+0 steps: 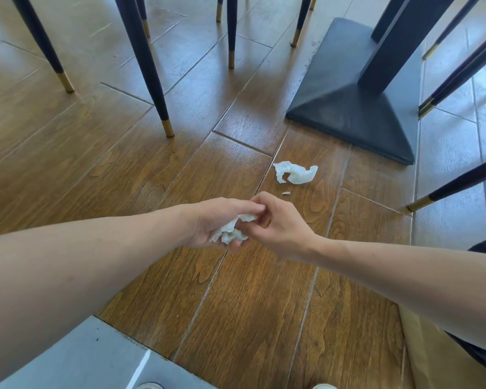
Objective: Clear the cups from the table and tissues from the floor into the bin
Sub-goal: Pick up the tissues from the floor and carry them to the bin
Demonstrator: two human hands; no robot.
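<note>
My left hand (216, 217) holds a crumpled white tissue (230, 231) in its curled fingers, low over the wooden floor. My right hand (278, 223) meets it from the right, its fingertips pinching the same tissue at its upper edge. A second crumpled white tissue (295, 172) lies on the floor just beyond my hands, near the table base. A tiny scrap (285, 193) lies beside it. No cups or bin are in view.
A dark pedestal table base (348, 108) stands at the upper right. Several dark chair legs with gold tips (167, 127) stand around it on the wooden floor (253, 304). Grey tile (82, 357) lies at the lower left. My shoe tips show at the bottom edge.
</note>
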